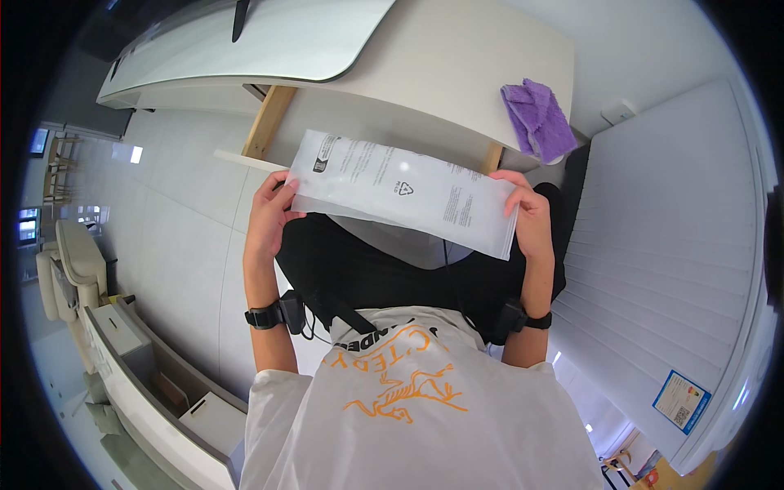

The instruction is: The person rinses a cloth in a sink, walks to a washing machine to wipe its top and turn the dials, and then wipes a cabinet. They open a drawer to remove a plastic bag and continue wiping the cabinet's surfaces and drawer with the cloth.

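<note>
A frosted plastic bag (380,184), long and flat with printed text and a recycling mark, is stretched between my two hands. My left hand (272,208) pinches its left end, thumb on top. At the other end, the fingers of my right hand (528,211) curl over the bag's right edge. The bag hangs above my lap, in front of a pulled-out drawer (361,116) with wooden sides. The bag covers part of the drawer, and what lies under it is hidden.
A purple cloth (538,119) hangs over the corner of the white tabletop (453,55). A glossy white panel (245,43) lies on the table's left part. To my right stands a large white ribbed appliance (661,233) with a label. A low cabinet (153,380) is behind on the left.
</note>
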{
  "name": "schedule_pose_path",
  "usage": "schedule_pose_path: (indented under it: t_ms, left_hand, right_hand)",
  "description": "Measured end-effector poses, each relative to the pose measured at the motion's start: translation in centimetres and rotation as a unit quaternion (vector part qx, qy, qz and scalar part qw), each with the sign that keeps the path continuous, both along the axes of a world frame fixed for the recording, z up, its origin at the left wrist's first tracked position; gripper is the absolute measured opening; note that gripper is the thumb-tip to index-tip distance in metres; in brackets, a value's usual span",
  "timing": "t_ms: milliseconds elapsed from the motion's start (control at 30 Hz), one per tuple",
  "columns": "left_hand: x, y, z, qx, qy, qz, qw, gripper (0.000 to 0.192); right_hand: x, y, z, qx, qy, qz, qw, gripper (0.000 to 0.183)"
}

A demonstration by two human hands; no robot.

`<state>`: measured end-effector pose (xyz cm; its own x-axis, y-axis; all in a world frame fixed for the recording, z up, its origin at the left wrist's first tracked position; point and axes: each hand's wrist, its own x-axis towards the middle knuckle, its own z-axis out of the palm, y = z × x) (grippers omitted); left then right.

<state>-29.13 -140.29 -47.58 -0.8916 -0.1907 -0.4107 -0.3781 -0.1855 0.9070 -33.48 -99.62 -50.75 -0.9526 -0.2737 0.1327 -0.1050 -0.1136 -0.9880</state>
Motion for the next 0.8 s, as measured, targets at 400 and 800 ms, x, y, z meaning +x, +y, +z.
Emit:
schedule_pose_path:
  t_ms: [400,800]
  left_hand:
    - [1.0,-0.8,-0.6,0.038,0.035,0.027,0.998,0.004]
    - [1.2,0.1,0.9,-0.081,0.056,-0.009,0.995,0.040]
  right_hand:
    - [0.2,-0.6,-0.1,-0.024,-0.059,-0.060,0.996,0.012]
    - [0.1,0.0,0.2,0.019,-0.059,-0.043,0.997,0.016]
